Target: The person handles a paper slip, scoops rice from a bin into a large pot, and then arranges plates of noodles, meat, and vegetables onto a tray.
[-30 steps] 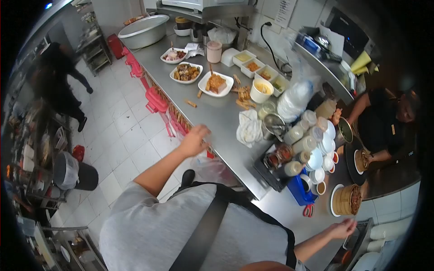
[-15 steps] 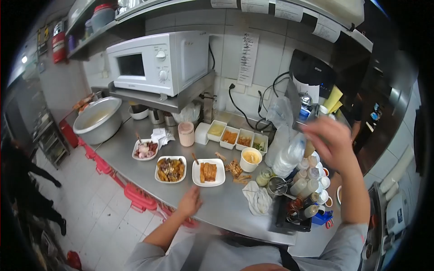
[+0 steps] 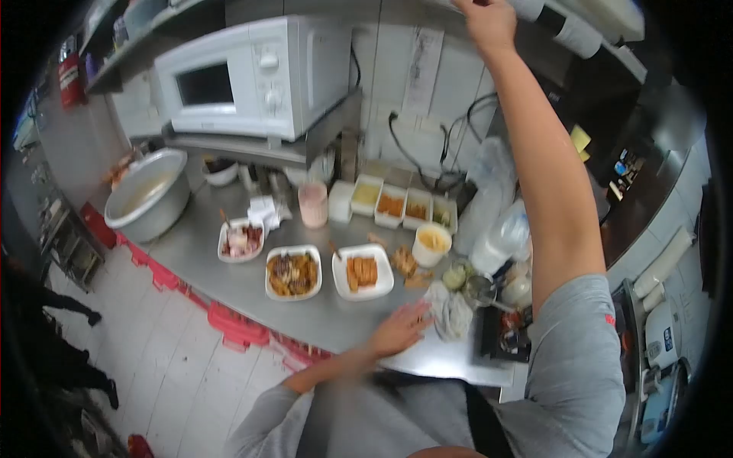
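Left hand (image 3: 402,330) lies flat with fingers spread near the front edge of the steel counter (image 3: 336,317), holding nothing, just beside a crumpled cloth (image 3: 452,313). Right hand (image 3: 489,21) is stretched up to the shelf; can't tell if it's gripping anything. Two plates of fried food (image 3: 328,272) sit mid-counter.

Single head-worn fisheye view, forward and down from standing height over the steel counter (image 3: 229,267), fairly near.

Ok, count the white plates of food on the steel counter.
3. One plate of pale pieces is nearest the big metal bowl, one of brown pieces in the middle, one of orange strips right of it. None seems hidden.
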Demonstrator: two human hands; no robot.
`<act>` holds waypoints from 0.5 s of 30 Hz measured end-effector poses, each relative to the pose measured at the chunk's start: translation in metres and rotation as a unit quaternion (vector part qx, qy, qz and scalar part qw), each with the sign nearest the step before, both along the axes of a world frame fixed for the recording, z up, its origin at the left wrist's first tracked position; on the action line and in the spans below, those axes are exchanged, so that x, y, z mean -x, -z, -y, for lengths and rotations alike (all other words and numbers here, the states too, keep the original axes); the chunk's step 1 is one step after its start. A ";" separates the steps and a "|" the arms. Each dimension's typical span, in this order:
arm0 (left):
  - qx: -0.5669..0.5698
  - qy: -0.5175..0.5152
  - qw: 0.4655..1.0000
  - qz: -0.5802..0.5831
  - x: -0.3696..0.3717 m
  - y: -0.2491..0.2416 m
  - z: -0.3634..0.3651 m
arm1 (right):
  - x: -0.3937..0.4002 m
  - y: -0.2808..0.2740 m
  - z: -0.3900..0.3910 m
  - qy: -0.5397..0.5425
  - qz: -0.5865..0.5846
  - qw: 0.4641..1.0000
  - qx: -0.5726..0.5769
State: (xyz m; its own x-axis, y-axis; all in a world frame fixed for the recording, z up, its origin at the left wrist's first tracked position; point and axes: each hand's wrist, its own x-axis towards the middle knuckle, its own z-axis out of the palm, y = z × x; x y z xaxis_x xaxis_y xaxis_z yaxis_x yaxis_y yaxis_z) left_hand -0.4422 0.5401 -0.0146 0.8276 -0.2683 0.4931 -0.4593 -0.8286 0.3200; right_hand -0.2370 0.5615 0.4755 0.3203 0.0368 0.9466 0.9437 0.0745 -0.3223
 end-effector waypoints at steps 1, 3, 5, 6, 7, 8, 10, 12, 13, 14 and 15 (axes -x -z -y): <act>0.071 -0.003 0.997 0.037 0.009 0.004 -0.003 | 0.005 0.025 0.004 -0.115 0.016 0.993 0.006; 0.203 -0.063 0.976 0.047 0.038 0.011 -0.015 | 0.043 0.097 0.024 -0.274 -0.086 0.956 0.066; 0.315 -0.148 0.937 0.017 0.071 0.007 -0.032 | 0.078 0.190 0.053 -0.373 -0.178 0.901 0.135; 0.369 -0.184 0.911 0.017 0.086 0.006 -0.039 | 0.108 0.237 0.070 -0.384 -0.194 0.889 0.158; 0.399 -0.219 0.890 0.020 0.097 0.009 -0.048 | 0.125 0.283 0.084 -0.351 -0.180 0.892 0.222; 0.424 -0.254 0.869 0.029 0.104 0.011 -0.055 | 0.141 0.325 0.096 -0.397 -0.328 0.819 0.255; 0.472 -0.267 0.838 0.057 0.114 0.004 -0.060 | 0.158 0.415 0.105 -0.438 -0.455 0.742 0.222; 0.368 -0.282 0.885 0.045 0.117 0.010 -0.060 | 0.168 0.475 0.112 -0.421 -0.527 0.706 0.215; 0.311 -0.282 0.907 0.042 0.115 0.012 -0.061 | 0.169 0.496 0.114 -0.411 -0.556 0.692 0.208; 0.262 -0.288 0.921 0.033 0.112 0.016 -0.058 | 0.168 0.514 0.115 -0.391 -0.560 0.694 0.229; 0.213 -0.290 0.933 0.024 0.108 0.021 -0.053 | 0.167 0.530 0.117 -0.370 -0.563 0.696 0.248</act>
